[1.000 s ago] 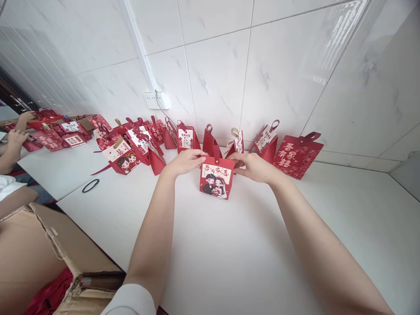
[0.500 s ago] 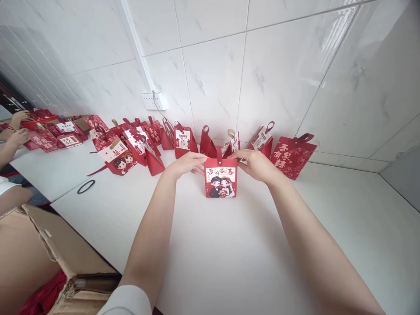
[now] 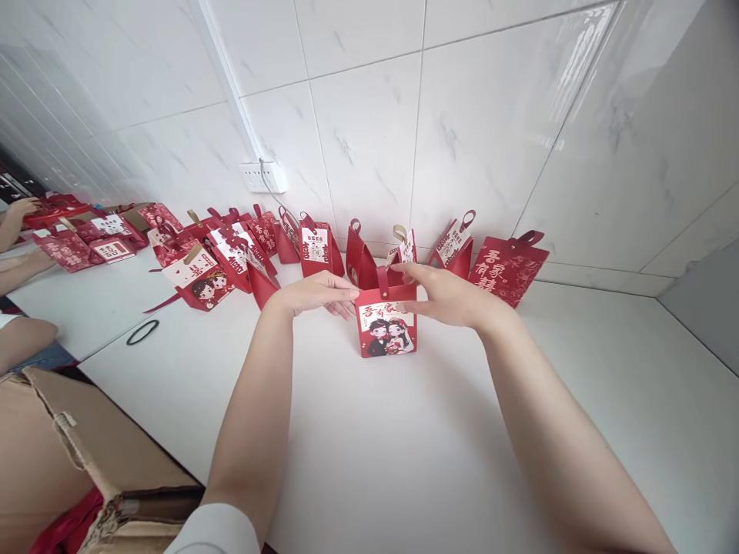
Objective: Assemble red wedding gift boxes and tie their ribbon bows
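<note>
A red gift box (image 3: 386, 338) printed with a cartoon wedding couple stands upright on the white table (image 3: 369, 454) in front of me. A dark red strap with a button rises at its top middle. My left hand (image 3: 319, 295) grips the upper left edge of the box between thumb and fingers. Over the upper right part of the box is my right hand (image 3: 444, 295), fingers apart, thumb before the front panel and forefinger close to the strap. Whether the right fingertips touch the box I cannot tell.
Several red gift boxes (image 3: 317, 250) line the tiled wall (image 3: 369, 131), with more at the left. A black elastic band (image 3: 142, 332) lies on the table. An open cardboard box (image 3: 98, 431) is at lower left. Another person's hand (image 3: 21, 208) shows far left.
My right hand has come off the box's right edge and moved left across its front, its fingers parting. The left hand stays at the left edge. The view has shifted slightly.
</note>
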Available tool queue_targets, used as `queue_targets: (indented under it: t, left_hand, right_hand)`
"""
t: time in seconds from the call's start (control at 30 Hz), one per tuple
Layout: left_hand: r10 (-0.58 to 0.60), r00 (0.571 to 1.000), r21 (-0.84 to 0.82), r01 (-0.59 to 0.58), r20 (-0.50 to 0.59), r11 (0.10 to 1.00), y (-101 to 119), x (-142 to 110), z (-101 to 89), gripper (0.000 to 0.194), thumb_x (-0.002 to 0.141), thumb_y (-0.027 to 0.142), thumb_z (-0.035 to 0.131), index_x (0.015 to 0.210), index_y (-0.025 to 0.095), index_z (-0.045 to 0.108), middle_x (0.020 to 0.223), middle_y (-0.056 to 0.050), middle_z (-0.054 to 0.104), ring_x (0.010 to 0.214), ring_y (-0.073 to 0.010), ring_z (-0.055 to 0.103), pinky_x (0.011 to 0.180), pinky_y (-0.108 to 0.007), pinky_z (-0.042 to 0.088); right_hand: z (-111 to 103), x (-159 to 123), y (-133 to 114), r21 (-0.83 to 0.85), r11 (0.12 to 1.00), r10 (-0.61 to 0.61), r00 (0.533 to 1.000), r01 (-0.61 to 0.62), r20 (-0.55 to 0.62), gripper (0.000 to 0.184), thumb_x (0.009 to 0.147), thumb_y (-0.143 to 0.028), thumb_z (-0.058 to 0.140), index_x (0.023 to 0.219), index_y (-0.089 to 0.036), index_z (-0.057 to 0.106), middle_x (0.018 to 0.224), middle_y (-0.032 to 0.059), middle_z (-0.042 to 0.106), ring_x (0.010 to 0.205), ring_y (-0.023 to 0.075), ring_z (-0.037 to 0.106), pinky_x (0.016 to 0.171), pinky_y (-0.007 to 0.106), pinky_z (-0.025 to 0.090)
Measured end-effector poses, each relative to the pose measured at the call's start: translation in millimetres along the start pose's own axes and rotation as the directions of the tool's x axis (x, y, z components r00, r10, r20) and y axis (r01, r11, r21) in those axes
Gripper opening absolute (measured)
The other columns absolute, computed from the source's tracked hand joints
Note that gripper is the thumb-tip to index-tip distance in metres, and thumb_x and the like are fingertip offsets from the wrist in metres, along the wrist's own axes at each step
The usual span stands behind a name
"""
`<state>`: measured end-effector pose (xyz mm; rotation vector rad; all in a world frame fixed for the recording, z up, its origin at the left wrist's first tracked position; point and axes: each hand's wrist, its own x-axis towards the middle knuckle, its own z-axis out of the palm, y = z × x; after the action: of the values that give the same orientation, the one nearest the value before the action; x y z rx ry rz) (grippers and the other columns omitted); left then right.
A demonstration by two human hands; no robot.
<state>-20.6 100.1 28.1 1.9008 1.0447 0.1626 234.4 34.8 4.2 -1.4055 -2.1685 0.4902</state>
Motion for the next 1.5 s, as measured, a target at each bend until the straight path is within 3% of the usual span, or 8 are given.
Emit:
queue_targets:
  t: [0.1, 0.23, 0.37, 0.57, 0.9, 1.3, 1.4, 1.5]
  left_hand:
    - [0.098, 0.990, 0.178, -0.078, -0.101, 0.981, 5, 0, 3.6, 0.040, 0.073, 0.051, 0.067, 0.104, 0.026, 0.072, 0.108, -0.004, 0.070, 0.103, -0.0236, 0.062, 0.089, -0.033, 0.048]
    - [0.247, 0.930, 0.261, -0.176, -0.271, 0.949, 17, 4, 17.8, 0.029, 0.074, 0.039, 0.067, 0.097, 0.023, 0.072, 0.101, -0.002, 0.071, 0.096, -0.0204, 0.062, 0.085, -0.030, 0.049]
    - [0.329, 0.882, 0.365, -0.200, -0.338, 0.909, 27, 9, 34.5, 0.018, 0.079, 0.028, 0.060, 0.089, 0.021, 0.073, 0.091, -0.002, 0.071, 0.084, -0.0167, 0.062, 0.075, -0.027, 0.049]
    - [0.467, 0.814, 0.566, -0.217, -0.346, 0.796, 31, 16, 46.4, 0.023, 0.083, 0.019, 0.052, 0.090, 0.024, 0.073, 0.091, 0.001, 0.070, 0.081, -0.0146, 0.059, 0.070, -0.027, 0.044]
    - [0.394, 0.860, 0.425, -0.240, -0.323, 0.873, 33, 15, 49.5, 0.011, 0.083, 0.023, 0.053, 0.089, 0.019, 0.062, 0.090, 0.000, 0.070, 0.080, -0.0142, 0.062, 0.066, -0.024, 0.042]
    - [0.215, 0.956, 0.315, -0.145, -0.199, 0.938, 32, 6, 38.5, 0.024, 0.085, 0.033, 0.051, 0.103, 0.022, 0.061, 0.103, -0.002, 0.069, 0.093, -0.0169, 0.062, 0.072, -0.025, 0.045]
    - [0.143, 0.983, 0.354, -0.093, -0.118, 0.931, 29, 0, 29.1, 0.033, 0.080, 0.039, 0.057, 0.107, 0.021, 0.065, 0.105, -0.003, 0.069, 0.093, -0.0183, 0.062, 0.075, -0.026, 0.046]
    - [0.108, 0.990, 0.404, -0.065, -0.085, 0.912, 27, -3, 21.9, 0.032, 0.079, 0.039, 0.057, 0.102, 0.020, 0.069, 0.096, -0.002, 0.070, 0.087, -0.0182, 0.063, 0.072, -0.025, 0.046]
  right_hand:
    - [6, 7, -5, 0.079, 0.992, -0.090, 0.985, 0.103, -0.145, 0.029, 0.088, -0.038, 0.054, 0.113, -0.025, 0.060, 0.114, 0.0056, 0.066, 0.105, 0.0257, 0.060, 0.083, 0.037, 0.047]
    - [16, 15, -2, 0.116, 0.990, -0.063, 0.983, 0.084, -0.173, 0.009, 0.087, -0.026, 0.053, 0.091, -0.024, 0.060, 0.090, 0.0009, 0.071, 0.083, 0.0197, 0.064, 0.071, 0.030, 0.046]
    - [15, 15, 2, 0.034, 0.999, -0.028, 0.977, 0.036, -0.213, 0.009, 0.084, -0.020, 0.052, 0.081, -0.023, 0.060, 0.077, -0.0005, 0.069, 0.069, 0.0168, 0.060, 0.059, 0.026, 0.041]
    - [3, 7, 4, 0.034, 0.993, -0.103, 0.982, 0.110, -0.157, 0.012, 0.081, -0.013, 0.052, 0.080, -0.021, 0.061, 0.080, -0.0009, 0.068, 0.071, 0.0140, 0.059, 0.061, 0.023, 0.040]
    - [0, 6, -2, 0.038, 0.996, -0.075, 0.992, 0.079, -0.106, 0.011, 0.082, -0.021, 0.054, 0.073, -0.019, 0.058, 0.071, -0.0013, 0.062, 0.064, 0.0127, 0.053, 0.057, 0.024, 0.034]
    - [-7, 3, 3, 0.136, 0.988, -0.070, 0.997, 0.075, -0.041, 0.014, 0.084, -0.031, 0.054, 0.077, -0.019, 0.058, 0.074, -0.0014, 0.062, 0.065, 0.0119, 0.052, 0.058, 0.024, 0.036]
    - [-10, 2, 8, 0.117, 0.992, 0.032, 0.999, -0.036, 0.039, 0.021, 0.080, -0.037, 0.061, 0.091, -0.020, 0.061, 0.087, 0.0027, 0.065, 0.073, 0.0152, 0.056, 0.057, 0.024, 0.039]
    - [-14, 0, 15, -0.007, 0.997, 0.078, 0.984, -0.078, 0.160, 0.015, 0.078, -0.032, 0.061, 0.086, -0.020, 0.066, 0.077, 0.0018, 0.061, 0.064, 0.0148, 0.052, 0.050, 0.025, 0.033]
